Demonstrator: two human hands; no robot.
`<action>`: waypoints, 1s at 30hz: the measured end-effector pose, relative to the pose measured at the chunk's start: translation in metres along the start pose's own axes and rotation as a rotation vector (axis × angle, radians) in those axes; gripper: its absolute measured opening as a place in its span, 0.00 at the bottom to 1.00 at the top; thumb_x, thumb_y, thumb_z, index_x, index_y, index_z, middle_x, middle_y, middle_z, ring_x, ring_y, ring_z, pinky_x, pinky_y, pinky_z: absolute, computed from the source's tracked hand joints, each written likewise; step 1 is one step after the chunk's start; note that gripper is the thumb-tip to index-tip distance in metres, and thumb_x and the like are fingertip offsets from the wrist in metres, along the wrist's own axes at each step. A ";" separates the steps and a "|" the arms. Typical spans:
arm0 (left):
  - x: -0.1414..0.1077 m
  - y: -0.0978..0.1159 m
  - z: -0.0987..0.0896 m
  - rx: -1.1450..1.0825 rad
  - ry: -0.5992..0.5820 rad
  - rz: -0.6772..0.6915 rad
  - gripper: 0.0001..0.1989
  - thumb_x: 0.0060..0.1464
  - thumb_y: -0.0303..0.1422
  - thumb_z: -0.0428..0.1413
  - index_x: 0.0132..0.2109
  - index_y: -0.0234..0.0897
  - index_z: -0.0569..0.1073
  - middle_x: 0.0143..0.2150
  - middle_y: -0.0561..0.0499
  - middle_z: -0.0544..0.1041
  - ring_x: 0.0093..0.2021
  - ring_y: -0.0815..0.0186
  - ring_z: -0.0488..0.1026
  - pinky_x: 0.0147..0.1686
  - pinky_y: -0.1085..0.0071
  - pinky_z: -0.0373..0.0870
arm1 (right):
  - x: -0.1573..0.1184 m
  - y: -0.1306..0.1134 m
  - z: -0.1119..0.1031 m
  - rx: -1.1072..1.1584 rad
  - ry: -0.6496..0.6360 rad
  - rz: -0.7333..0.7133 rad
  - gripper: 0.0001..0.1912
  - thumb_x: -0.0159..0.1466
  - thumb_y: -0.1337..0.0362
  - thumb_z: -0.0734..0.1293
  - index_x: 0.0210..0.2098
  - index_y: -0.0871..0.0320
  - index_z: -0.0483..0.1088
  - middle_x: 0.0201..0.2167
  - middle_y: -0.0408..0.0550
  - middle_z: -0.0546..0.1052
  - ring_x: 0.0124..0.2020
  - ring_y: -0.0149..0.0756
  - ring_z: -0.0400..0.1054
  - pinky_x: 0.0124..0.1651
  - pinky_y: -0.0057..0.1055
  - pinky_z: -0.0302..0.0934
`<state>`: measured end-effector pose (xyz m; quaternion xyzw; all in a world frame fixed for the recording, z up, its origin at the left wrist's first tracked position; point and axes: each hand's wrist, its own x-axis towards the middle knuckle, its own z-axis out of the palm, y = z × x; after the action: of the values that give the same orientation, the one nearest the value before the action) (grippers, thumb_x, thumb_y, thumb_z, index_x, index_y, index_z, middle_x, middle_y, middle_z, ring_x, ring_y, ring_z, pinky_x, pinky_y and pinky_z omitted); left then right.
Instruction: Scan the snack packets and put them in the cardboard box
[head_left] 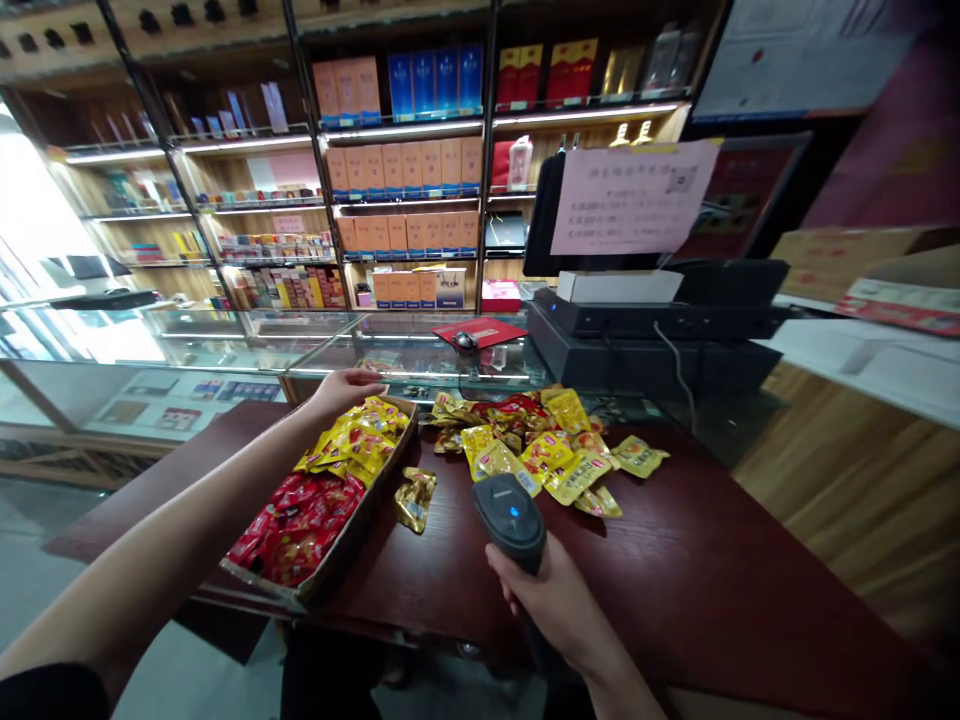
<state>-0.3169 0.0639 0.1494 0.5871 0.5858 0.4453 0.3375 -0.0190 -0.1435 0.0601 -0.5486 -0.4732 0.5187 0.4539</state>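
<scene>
My right hand (559, 600) is wrapped round a black handheld barcode scanner (511, 520) with a small blue light lit on top. The scanner's head points at the near side of a loose pile of yellow and gold snack packets (551, 455). A single gold packet (415, 498) lies apart, left of the scanner. My left hand (349, 390) is over the far end of a shallow cardboard box (390, 458), its fingers stretched out with nothing visible in them. Inside the box are yellow packets (360, 440) at the far end and red packets (300, 520) nearer me.
The dark red-brown table (675, 560) meets a glass display counter (330, 345). A computer mouse (465, 341) sits on a red mat (502, 331). A monitor with a paper sheet (630, 200) stands at the back right. Stocked shelves (405, 130) line the wall.
</scene>
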 end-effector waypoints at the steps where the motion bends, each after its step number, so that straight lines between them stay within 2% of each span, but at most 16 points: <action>1: 0.000 0.001 0.010 -0.002 -0.026 0.005 0.31 0.28 0.47 0.71 0.41 0.33 0.81 0.32 0.47 0.81 0.28 0.68 0.73 0.29 0.73 0.66 | -0.001 0.000 -0.002 0.003 0.008 -0.001 0.22 0.52 0.51 0.73 0.37 0.58 0.65 0.17 0.36 0.69 0.17 0.29 0.63 0.20 0.25 0.58; 5: -0.004 0.006 0.057 -0.032 -0.147 0.037 0.28 0.29 0.44 0.71 0.40 0.33 0.80 0.30 0.49 0.80 0.29 0.68 0.73 0.30 0.72 0.67 | -0.003 0.004 -0.014 0.026 0.050 0.017 0.23 0.51 0.49 0.73 0.36 0.58 0.66 0.16 0.36 0.69 0.16 0.29 0.63 0.19 0.26 0.58; 11: -0.014 -0.002 0.142 -0.029 -0.381 0.048 0.24 0.32 0.42 0.70 0.38 0.33 0.80 0.31 0.49 0.80 0.30 0.66 0.75 0.34 0.71 0.69 | -0.008 0.020 -0.041 0.051 0.142 0.016 0.24 0.52 0.48 0.73 0.37 0.58 0.64 0.16 0.36 0.69 0.15 0.29 0.61 0.19 0.26 0.57; 14: -0.018 -0.011 0.179 0.078 -0.485 0.129 0.21 0.38 0.41 0.67 0.39 0.34 0.80 0.31 0.49 0.80 0.32 0.64 0.76 0.36 0.70 0.70 | -0.013 0.026 -0.056 0.011 0.180 0.003 0.22 0.54 0.49 0.72 0.37 0.58 0.64 0.15 0.35 0.69 0.15 0.29 0.61 0.19 0.26 0.57; 16: -0.022 -0.015 0.197 0.210 -0.530 0.235 0.18 0.45 0.41 0.63 0.42 0.35 0.80 0.34 0.48 0.80 0.35 0.62 0.77 0.38 0.69 0.71 | -0.016 0.029 -0.065 -0.011 0.207 0.000 0.20 0.55 0.50 0.71 0.36 0.58 0.64 0.15 0.35 0.69 0.15 0.29 0.62 0.20 0.26 0.58; 20: -0.029 -0.018 0.215 0.548 -0.495 0.611 0.13 0.54 0.31 0.54 0.45 0.37 0.79 0.45 0.45 0.79 0.46 0.58 0.75 0.50 0.65 0.68 | -0.021 0.034 -0.075 -0.012 0.275 0.010 0.19 0.55 0.51 0.71 0.35 0.58 0.64 0.16 0.35 0.68 0.16 0.28 0.61 0.20 0.26 0.58; 22: -0.032 -0.018 0.219 0.685 -0.558 0.822 0.17 0.55 0.29 0.53 0.50 0.37 0.77 0.50 0.43 0.77 0.51 0.56 0.72 0.54 0.62 0.65 | -0.021 0.037 -0.077 -0.003 0.292 0.022 0.19 0.55 0.51 0.71 0.36 0.58 0.64 0.16 0.35 0.68 0.16 0.28 0.61 0.20 0.26 0.58; 24: -0.034 -0.019 0.223 0.777 -0.656 0.971 0.20 0.56 0.30 0.53 0.55 0.38 0.74 0.53 0.42 0.75 0.54 0.55 0.70 0.56 0.60 0.64 | -0.020 0.039 -0.077 0.011 0.294 0.031 0.19 0.55 0.52 0.71 0.35 0.58 0.64 0.16 0.35 0.68 0.16 0.28 0.61 0.20 0.26 0.58; 26: -0.034 -0.020 0.227 0.839 -0.714 1.032 0.22 0.55 0.32 0.54 0.58 0.39 0.72 0.56 0.42 0.74 0.57 0.55 0.68 0.57 0.60 0.62 | -0.019 0.041 -0.077 0.015 0.280 0.017 0.18 0.56 0.52 0.71 0.34 0.57 0.64 0.16 0.35 0.68 0.16 0.28 0.61 0.19 0.26 0.58; 30: -0.031 -0.020 0.233 0.931 -0.758 1.025 0.23 0.53 0.31 0.55 0.57 0.38 0.72 0.54 0.41 0.74 0.57 0.53 0.67 0.55 0.59 0.60 | -0.016 0.043 -0.075 0.007 0.245 -0.014 0.16 0.58 0.54 0.70 0.33 0.57 0.64 0.17 0.35 0.67 0.16 0.27 0.60 0.19 0.25 0.57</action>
<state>-0.1082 0.0640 0.0399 0.9765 0.2136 0.0237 -0.0137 0.0575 -0.1663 0.0232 -0.6029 -0.4163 0.4464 0.5138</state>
